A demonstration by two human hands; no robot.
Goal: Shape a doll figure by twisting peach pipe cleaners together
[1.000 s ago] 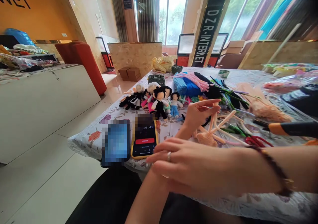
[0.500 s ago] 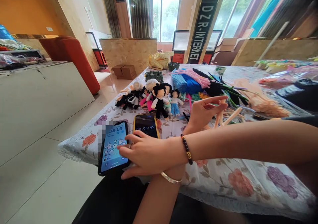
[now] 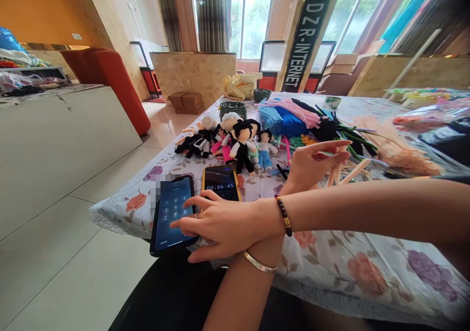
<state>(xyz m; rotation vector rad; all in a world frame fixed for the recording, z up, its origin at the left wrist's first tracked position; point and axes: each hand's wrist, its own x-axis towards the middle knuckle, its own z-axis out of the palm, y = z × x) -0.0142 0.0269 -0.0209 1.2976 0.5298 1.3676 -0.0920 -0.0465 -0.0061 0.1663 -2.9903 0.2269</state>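
My arms are crossed, the right one lying over the left. My right hand (image 3: 220, 223), below a beaded bracelet, has its fingers spread over a black phone (image 3: 165, 235); a fingertip is at the screen, which shows a number keypad. Beside it lies a yellow-cased phone (image 3: 220, 178) reading 00:06:45, partly covered by that hand. Farther right, my left hand (image 3: 310, 167), below a silver bangle, pinches a bent beige pipe cleaner (image 3: 343, 151) between thumb and fingers. More beige stems (image 3: 354, 172) stick out beneath it, partly hidden by my right forearm.
Several small fuzzy dolls (image 3: 242, 147) stand grouped behind the phones. Bundles of blue and pink pipe cleaners (image 3: 293, 115) lie beyond, with beige ones (image 3: 400, 152) at right. Two dark green baskets (image 3: 233, 109) and a yellow bag (image 3: 240, 86) sit at the back of the flowered tablecloth (image 3: 125, 223).
The black phone's screen has gone from the lock screen with a clock to a number keypad. The view has shifted slightly; my left hand keeps its pinch.
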